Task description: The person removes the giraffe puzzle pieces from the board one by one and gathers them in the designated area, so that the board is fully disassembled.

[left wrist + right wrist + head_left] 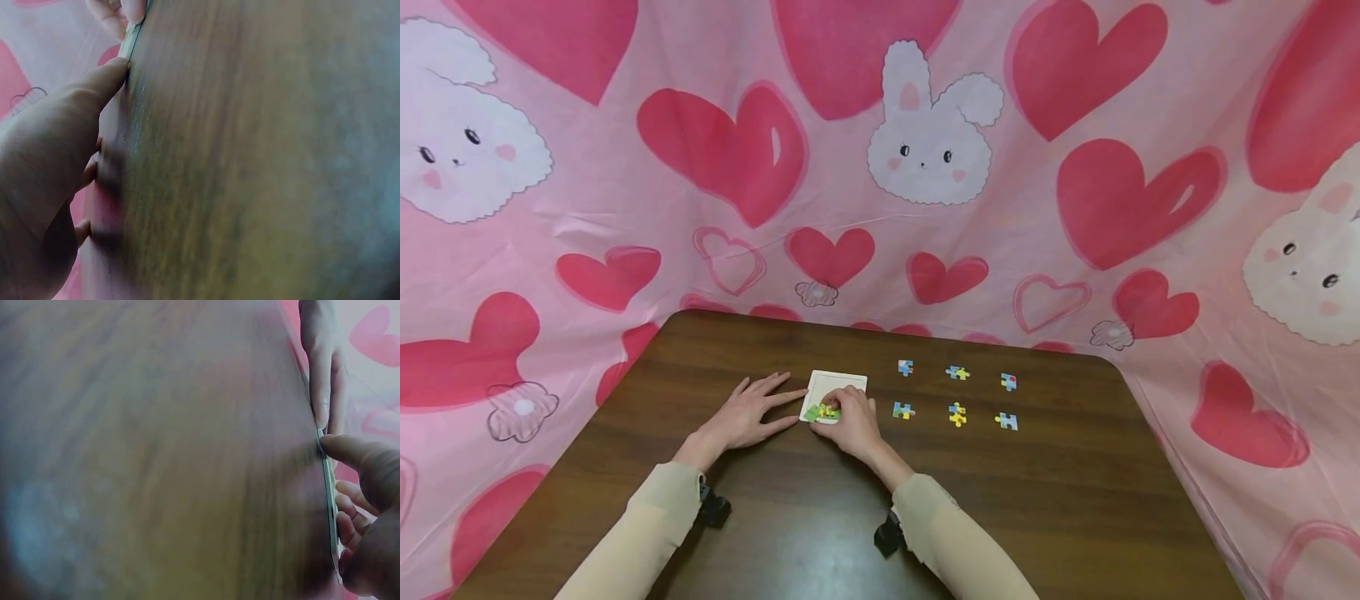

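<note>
A small white puzzle tray (842, 379) lies on the table, with green and yellow puzzle pieces (822, 412) along its near left part. My left hand (741, 421) rests flat on the table at the tray's left, fingers spread, with the index finger and thumb touching its side. My right hand (856, 423) reaches over the tray from the right. Its curled fingers hold a puzzle piece down among the others, which they partly hide. In the right wrist view the thumb (344, 450) lies against the edge of the tray (329, 500).
Several loose puzzle pieces lie in two rows right of the tray, among them a blue-yellow one (957, 372) and a mostly yellow one (957, 415). The brown wooden table (1060, 492) ends at a pink heart-patterned cloth (850, 200) behind and at both sides.
</note>
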`<state>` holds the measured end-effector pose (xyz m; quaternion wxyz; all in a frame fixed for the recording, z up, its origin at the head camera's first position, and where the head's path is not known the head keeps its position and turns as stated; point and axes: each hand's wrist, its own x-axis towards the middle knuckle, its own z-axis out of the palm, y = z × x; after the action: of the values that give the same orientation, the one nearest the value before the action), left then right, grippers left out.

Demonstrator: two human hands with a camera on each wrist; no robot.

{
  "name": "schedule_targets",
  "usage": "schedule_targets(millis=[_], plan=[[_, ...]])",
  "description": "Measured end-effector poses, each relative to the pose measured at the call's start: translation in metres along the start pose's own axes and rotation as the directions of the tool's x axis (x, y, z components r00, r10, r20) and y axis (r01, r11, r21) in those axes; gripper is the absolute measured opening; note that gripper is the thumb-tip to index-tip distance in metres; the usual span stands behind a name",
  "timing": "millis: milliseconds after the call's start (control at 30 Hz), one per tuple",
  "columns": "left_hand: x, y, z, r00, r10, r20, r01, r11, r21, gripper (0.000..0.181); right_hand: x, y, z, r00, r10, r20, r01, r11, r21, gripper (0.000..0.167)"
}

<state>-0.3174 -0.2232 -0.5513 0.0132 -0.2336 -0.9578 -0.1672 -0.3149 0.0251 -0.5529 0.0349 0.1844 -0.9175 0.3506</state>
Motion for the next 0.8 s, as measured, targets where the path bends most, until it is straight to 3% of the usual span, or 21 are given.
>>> schedule_targets(millis=[433,800], plan=[[0.002,-0.001,0.005,1.0,-0.006,-0.004,0.006,1.0,-0.008,0.056,-0.005,0.005,-0.011,0.999,-0.045,0.023,0.044,0.996,0.077,0.036],[0.007,0.013,0.0,0.996,-0.084,-0.016,0.084,0.996,-0.027,0.071,-0.019,0.024,-0.056,0.99,-0.129,0.053,0.12,0.982,0.142,0.037]])
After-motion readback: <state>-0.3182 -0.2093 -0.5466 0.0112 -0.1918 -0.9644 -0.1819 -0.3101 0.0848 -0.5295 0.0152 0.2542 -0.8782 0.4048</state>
